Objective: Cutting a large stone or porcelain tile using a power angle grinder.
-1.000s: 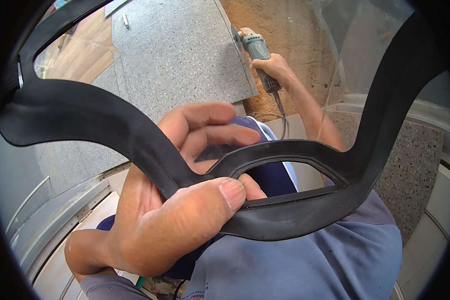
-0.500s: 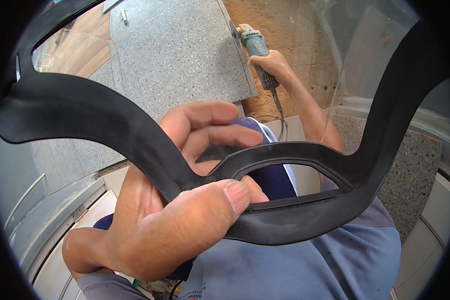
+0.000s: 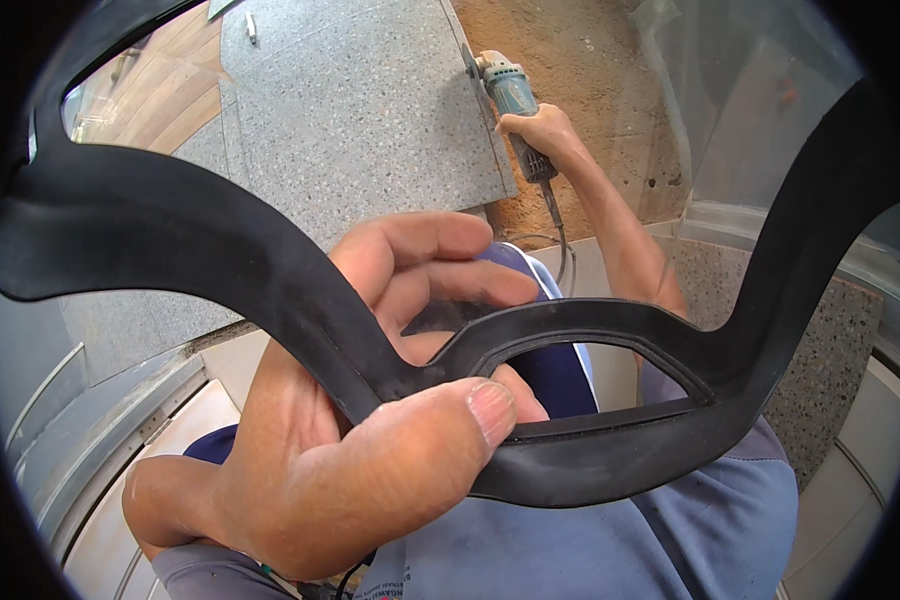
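Observation:
Close before me, my left hand [image 3: 370, 450] pinches a black rubber-like mask frame [image 3: 610, 480] at its lower middle, beside a slotted opening. The thumb presses the near side, while the other fingers curl behind the frame. Farther off, my right hand [image 3: 545, 135] wraps around the body of a teal and black angle grinder [image 3: 513, 95]. The grinder's disc [image 3: 469, 62] stands at the right edge of a grey speckled slab [image 3: 360, 110]; whether it touches or spins cannot be told. A dark cord [image 3: 558, 215] runs back from the grinder's tail.
Brown sandy ground [image 3: 595, 80] lies right of the slab. Wood-look planks [image 3: 165, 80] are at the far left. A small pale object [image 3: 251, 30] rests on the slab. Another speckled slab [image 3: 820, 350] leans or lies at the right, near pale framing [image 3: 725, 225].
The mask frame and my left hand sit slightly lower and farther right in the view. My right hand and the grinder have hardly moved, still at the slab's edge.

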`<state>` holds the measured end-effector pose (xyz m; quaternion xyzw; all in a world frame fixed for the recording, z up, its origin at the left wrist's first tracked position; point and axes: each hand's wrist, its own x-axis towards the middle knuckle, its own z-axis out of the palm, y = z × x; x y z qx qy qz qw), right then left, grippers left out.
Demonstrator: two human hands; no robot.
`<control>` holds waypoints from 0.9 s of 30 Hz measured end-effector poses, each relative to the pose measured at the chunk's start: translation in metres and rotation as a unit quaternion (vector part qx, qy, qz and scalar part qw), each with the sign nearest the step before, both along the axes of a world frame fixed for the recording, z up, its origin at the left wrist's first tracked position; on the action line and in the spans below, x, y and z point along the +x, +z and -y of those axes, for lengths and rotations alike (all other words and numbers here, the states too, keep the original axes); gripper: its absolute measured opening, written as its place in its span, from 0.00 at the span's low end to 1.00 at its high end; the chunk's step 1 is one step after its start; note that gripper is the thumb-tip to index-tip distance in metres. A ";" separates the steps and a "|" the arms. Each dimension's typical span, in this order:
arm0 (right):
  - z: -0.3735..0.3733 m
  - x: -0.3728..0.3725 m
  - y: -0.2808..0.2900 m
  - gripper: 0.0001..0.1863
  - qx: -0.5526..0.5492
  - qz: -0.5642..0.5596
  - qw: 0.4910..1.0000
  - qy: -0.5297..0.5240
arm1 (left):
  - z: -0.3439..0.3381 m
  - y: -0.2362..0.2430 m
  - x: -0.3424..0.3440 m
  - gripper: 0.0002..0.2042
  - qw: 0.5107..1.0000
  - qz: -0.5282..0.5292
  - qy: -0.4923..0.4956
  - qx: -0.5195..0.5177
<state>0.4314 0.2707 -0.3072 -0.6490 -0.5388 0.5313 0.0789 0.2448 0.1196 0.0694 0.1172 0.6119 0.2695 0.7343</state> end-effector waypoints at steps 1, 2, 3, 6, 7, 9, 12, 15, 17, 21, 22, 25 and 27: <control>0.000 -0.001 0.000 0.25 -0.011 0.005 1.000 -0.004 | 0.000 0.000 0.000 0.51 1.000 0.003 0.004 0.001; 0.000 -0.001 0.000 0.25 -0.030 0.015 0.999 -0.008 | 0.000 0.000 -0.001 0.51 1.000 0.007 0.000 0.000; 0.000 -0.002 0.001 0.25 -0.020 0.011 1.000 -0.008 | 0.000 0.000 -0.001 0.51 1.000 0.008 0.007 0.003; 0.000 -0.004 -0.001 0.24 -0.017 0.005 1.000 -0.020 | 0.000 0.002 -0.003 0.51 1.000 0.010 0.002 -0.009; 0.000 -0.005 -0.002 0.23 -0.017 -0.007 1.000 -0.025 | 0.001 0.003 -0.003 0.51 1.000 0.010 0.005 -0.011; 0.000 -0.006 -0.004 0.23 -0.016 -0.019 0.999 -0.030 | 0.001 0.003 -0.004 0.51 1.000 0.011 0.009 -0.012; -0.003 -0.008 -0.008 0.22 -0.017 -0.001 1.000 -0.026 | 0.001 0.001 -0.004 0.51 1.000 -0.001 -0.011 -0.006; -0.006 -0.010 -0.009 0.22 -0.020 0.005 0.999 -0.029 | 0.002 0.002 0.000 0.51 0.990 0.062 0.002 0.128; -0.007 -0.012 -0.008 0.22 -0.034 0.011 0.999 -0.031 | 0.004 0.007 0.001 0.51 0.997 0.017 -0.007 0.081; -0.006 -0.013 -0.005 0.23 -0.020 0.003 0.999 -0.026 | 0.006 0.006 -0.001 0.51 0.998 -0.008 -0.009 0.060; -0.004 -0.013 -0.004 0.23 -0.017 -0.008 0.999 -0.030 | 0.006 0.001 -0.003 0.51 0.995 0.030 0.000 0.099; -0.004 -0.015 -0.003 0.24 -0.014 -0.019 0.999 -0.033 | 0.008 -0.002 -0.005 0.50 0.989 0.068 0.011 0.133; -0.005 -0.016 -0.003 0.24 -0.015 -0.017 0.999 -0.033 | 0.010 0.001 -0.006 0.50 0.989 0.068 0.014 0.127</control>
